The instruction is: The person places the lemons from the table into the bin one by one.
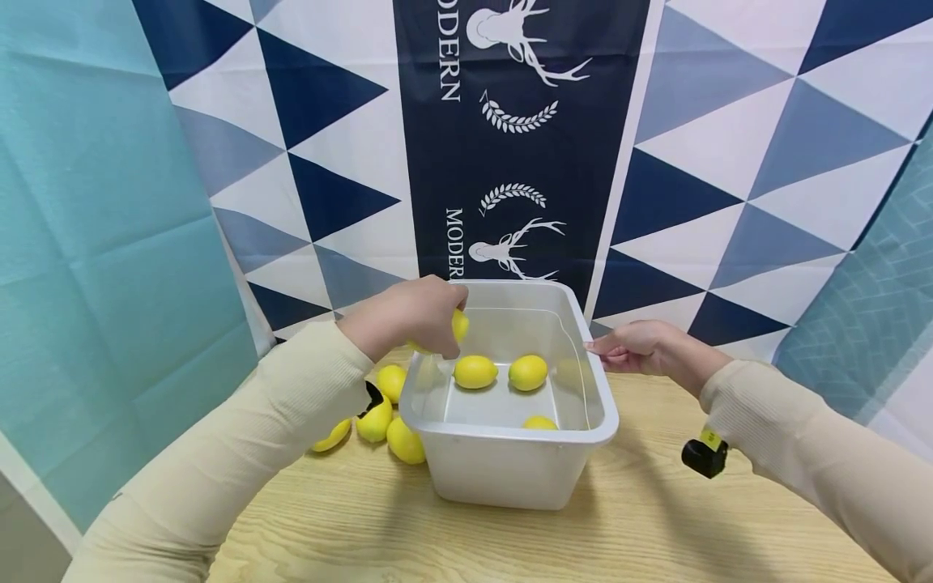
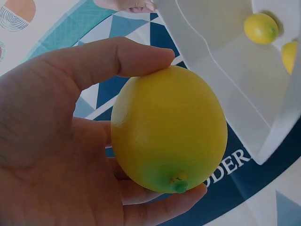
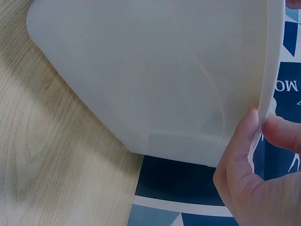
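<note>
My left hand [image 1: 432,314] grips a yellow lemon [image 2: 169,136] over the left rim of a light grey plastic bin [image 1: 503,474]. In the left wrist view the thumb lies on one side of the fruit and the fingers curl round the other, its green stem tip showing. At the bin's right side my right hand [image 1: 632,346] pinches the rim between thumb and fingers, seen closely in the right wrist view. Inside the bin are three lemons: one at left [image 1: 475,372], another at right [image 1: 528,372], and a third [image 1: 540,423] partly hidden by the front rim.
Several more lemons [image 1: 405,441] lie on the wooden table [image 1: 328,526] left of the bin, some partly covered by the left sleeve. Behind the bin hangs a patterned cloth [image 1: 342,105] with triangles and deer heads. A teal cloth [image 1: 109,243] hangs at the left.
</note>
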The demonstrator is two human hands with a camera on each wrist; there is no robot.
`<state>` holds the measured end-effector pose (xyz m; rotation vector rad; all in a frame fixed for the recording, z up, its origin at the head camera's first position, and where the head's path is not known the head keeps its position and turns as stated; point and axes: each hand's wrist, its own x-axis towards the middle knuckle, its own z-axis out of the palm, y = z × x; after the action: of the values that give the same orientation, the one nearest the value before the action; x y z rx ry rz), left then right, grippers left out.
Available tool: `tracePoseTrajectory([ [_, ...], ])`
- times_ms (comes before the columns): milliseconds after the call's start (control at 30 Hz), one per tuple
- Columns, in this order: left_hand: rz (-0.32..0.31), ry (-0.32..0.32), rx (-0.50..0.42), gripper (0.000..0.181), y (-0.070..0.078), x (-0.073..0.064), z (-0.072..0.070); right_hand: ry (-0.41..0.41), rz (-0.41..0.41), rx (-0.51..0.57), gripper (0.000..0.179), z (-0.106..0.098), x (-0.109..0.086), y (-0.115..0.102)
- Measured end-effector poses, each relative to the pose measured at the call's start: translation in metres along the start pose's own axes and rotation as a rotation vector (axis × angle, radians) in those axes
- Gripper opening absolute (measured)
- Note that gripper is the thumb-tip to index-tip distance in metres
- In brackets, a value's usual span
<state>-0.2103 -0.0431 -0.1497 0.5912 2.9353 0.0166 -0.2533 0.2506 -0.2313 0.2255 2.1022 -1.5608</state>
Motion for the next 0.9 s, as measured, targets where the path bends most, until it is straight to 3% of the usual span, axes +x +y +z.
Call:
tracePoseTrajectory([
  [200, 0.011, -0.028, 0.025, 0.046, 0.008, 0.009, -0.002, -0.021, -0.007, 0.020, 0.004, -0.001, 0.000, 0.001],
  [433, 0.048, -0.044, 0.023, 0.045, 0.015, 0.018, -0.003, -0.028, -0.015, 0.018, 0.003, -0.001, -0.001, 0.002],
  [633, 0.074, -0.034, 0.032, 0.042, 0.021, 0.028, -0.003, -0.026, -0.013, 0.018, 0.014, -0.002, -0.002, 0.002],
  [900, 0.081, -0.076, 0.020, 0.042, 0.030, 0.042, -0.001, -0.025, -0.017, 0.042, 0.006, 0.000, -0.002, 0.003],
])
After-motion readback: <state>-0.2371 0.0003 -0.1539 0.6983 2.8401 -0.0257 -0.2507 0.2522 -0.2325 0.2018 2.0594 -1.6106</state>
